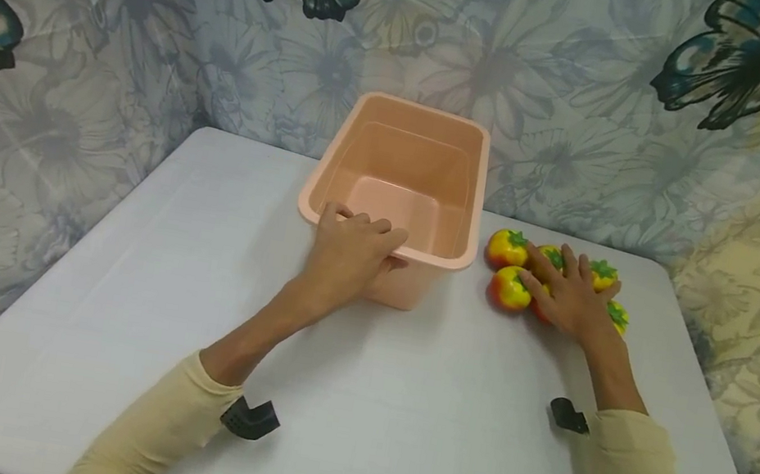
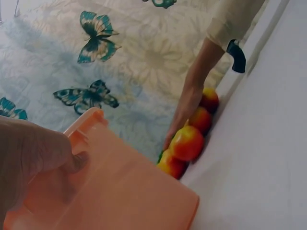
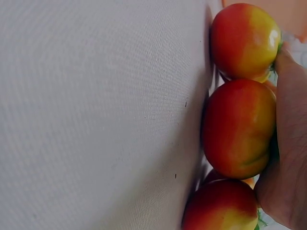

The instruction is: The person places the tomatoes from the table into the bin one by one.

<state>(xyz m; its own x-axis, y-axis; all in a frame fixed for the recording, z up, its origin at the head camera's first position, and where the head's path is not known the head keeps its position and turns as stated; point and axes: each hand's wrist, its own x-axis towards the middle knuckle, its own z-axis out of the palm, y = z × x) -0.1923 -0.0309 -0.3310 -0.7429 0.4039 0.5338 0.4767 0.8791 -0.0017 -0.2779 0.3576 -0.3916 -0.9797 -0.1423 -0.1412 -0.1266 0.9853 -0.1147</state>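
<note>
Both hands are at work, and I start with my right hand (image 1: 573, 297), which lies spread and flat over a cluster of toy tomatoes (image 1: 506, 249), fingers straight and fanned rather than curled round any single one. From the right wrist view the palm edge (image 3: 288, 143) presses against the red-and-yellow skins, so I am touching them, not yet gripping. Several fruits sit packed together, touching one another, at about three o'clock from the bin; I count at least five, though my hand hides part of the group.

My left hand (image 1: 350, 252) has its fingers hooked over the near rim of the peach plastic bin (image 1: 424, 194), thumb outside against the wall, steadying it. The left wrist view shows the same grip on the bin's edge (image 2: 79, 160). The bin stands upright, open and with nothing in it, toward twelve o'clock on the desk (image 1: 197, 258), just left of the tomatoes.

As I judge it, this is the very start of gathering the fruit: the bin is braced and the picking hand has only settled on the pile. The next move calls for closing my fingers round one tomato, probably the nearest at nine o'clock of the cluster, lifting it clear without rolling its neighbours off, and carrying it over the rim.
</note>
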